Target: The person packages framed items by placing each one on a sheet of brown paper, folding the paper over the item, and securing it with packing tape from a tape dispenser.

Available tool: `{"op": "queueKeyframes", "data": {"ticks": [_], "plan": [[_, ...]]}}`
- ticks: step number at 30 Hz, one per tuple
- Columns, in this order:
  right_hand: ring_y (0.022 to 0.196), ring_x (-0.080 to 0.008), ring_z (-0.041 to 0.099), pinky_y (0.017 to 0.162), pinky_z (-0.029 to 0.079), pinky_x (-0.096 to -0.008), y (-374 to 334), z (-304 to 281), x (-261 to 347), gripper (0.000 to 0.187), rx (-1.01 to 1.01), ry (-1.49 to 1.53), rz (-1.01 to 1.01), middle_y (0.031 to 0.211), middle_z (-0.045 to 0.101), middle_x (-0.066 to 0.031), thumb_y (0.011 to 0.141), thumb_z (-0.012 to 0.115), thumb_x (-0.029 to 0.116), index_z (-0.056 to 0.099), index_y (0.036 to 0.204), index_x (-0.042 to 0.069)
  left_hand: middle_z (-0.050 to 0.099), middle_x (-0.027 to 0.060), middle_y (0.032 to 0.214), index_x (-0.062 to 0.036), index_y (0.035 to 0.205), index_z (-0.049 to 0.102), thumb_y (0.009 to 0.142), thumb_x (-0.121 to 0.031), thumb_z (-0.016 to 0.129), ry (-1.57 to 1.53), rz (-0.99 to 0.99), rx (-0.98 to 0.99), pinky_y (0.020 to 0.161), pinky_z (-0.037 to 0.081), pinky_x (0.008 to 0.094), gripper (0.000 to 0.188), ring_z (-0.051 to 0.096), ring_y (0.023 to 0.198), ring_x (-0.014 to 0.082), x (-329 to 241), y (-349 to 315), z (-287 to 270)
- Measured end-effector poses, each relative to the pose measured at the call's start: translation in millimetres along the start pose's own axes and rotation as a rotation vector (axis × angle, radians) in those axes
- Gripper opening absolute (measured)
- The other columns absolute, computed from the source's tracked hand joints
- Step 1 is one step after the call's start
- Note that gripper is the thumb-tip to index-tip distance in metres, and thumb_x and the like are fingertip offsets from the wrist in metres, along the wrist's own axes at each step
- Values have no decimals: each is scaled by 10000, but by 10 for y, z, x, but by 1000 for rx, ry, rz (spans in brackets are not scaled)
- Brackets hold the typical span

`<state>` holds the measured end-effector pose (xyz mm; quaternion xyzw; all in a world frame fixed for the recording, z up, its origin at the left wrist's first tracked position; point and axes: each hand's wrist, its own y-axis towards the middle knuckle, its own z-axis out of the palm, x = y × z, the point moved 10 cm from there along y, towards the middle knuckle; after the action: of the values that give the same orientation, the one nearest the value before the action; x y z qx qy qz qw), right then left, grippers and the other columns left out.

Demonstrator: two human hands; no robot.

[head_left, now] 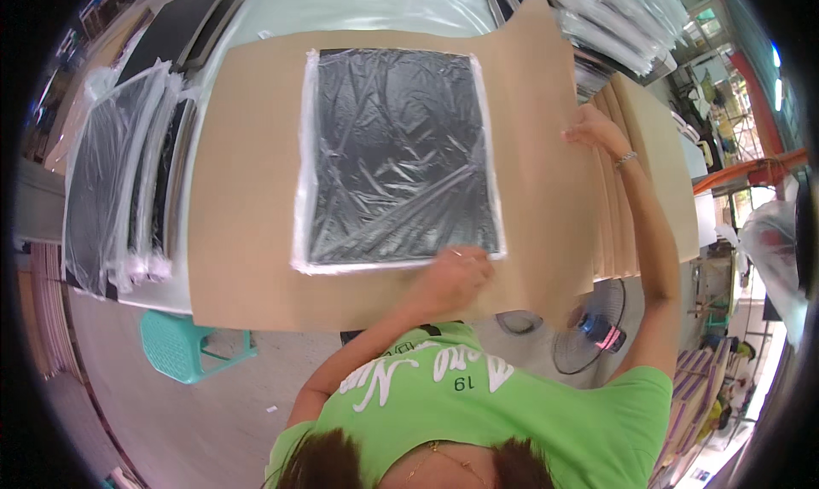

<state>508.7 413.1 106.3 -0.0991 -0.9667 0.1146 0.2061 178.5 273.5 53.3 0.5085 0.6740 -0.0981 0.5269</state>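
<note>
A flat black panel (397, 139) wrapped in clear, wrinkled plastic lies on a large brown paperboard sheet (247, 173). My left hand (452, 283), with a ring on one finger, is over the panel's lower right corner. Its fingers are curled and slightly blurred, and what they may hold is hidden. Over at the sheet's right side, my right hand (600, 131) grips the raised edge, the thumb on the face towards me and the other fingers partly hidden. That side of the sheet bends upward, its far right corner standing highest.
Several plastic-wrapped panels (115, 178) lean at the table's left, with dark boards (175, 28) behind them. More wrapped goods (618, 20) are piled at the far right, above folded brown cardboard (657, 173). A green stool (175, 344) and a fan (580, 344) stand below the table.
</note>
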Motion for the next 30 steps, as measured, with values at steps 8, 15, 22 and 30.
{"op": "queueKeyframes", "data": {"ticks": [8,15,22,30], "plan": [[892,-431,574,764,461,-480,606,1752,2395,279,-127,90,-152,905,612,-239,757,698,236,585,840,-5,435,240,1299,-54,1334,420,811,-187,704,259,-527,-642,1018,346,467,610,408,1230,396,2329,-855,-2555],[784,-408,624,688,472,-507,734,2571,2500,121,-241,-22,212,762,631,-205,841,574,146,584,830,26,278,354,1407,-141,1486,265,815,-151,681,61,-515,-465,1097,270,507,789,307,1310,508,2522,-563,-2373],[697,-418,607,615,446,-517,748,2618,2598,142,-259,38,201,704,613,-213,886,548,145,580,816,25,208,391,1435,-248,1448,387,822,-94,619,199,-533,-365,1099,264,511,685,269,1322,545,2543,-511,-2243],[681,-399,625,616,474,-498,695,2426,2771,125,-277,82,270,688,623,-195,891,552,158,604,854,51,155,374,1460,-255,1426,430,845,-86,592,156,-577,-337,1105,243,513,626,213,1350,535,2484,-480,-2249]]}}
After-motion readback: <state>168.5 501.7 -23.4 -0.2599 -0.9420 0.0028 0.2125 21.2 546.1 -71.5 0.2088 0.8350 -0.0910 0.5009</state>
